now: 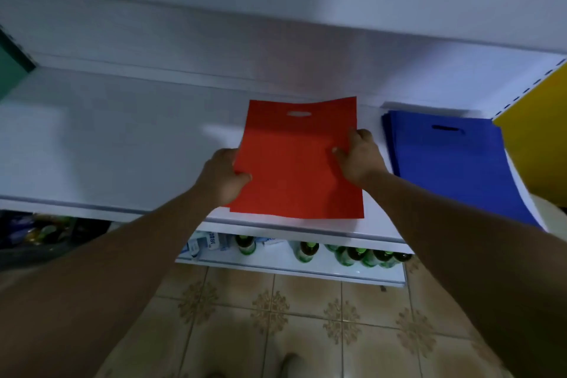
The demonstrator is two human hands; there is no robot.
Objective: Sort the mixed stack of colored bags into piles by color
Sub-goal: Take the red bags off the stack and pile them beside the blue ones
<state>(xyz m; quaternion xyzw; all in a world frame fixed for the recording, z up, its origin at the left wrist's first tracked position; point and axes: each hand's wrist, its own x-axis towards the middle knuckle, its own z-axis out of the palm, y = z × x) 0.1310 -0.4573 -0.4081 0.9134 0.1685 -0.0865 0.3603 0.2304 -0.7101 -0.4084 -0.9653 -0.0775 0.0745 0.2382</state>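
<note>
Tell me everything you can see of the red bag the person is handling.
The red bag is a flat, matte rectangle, fabric-like, with a die-cut oval handle slot near its far edge. It lies flat over the white shelf, far right corner slightly lifted. The left hand grips its left edge, the right hand its right edge, thumbs on top.

The white shelf (122, 138) carries two lots. A red bag (294, 163) lies at its front edge. Just right of it, apart, sits a blue stack (445, 156).
</note>
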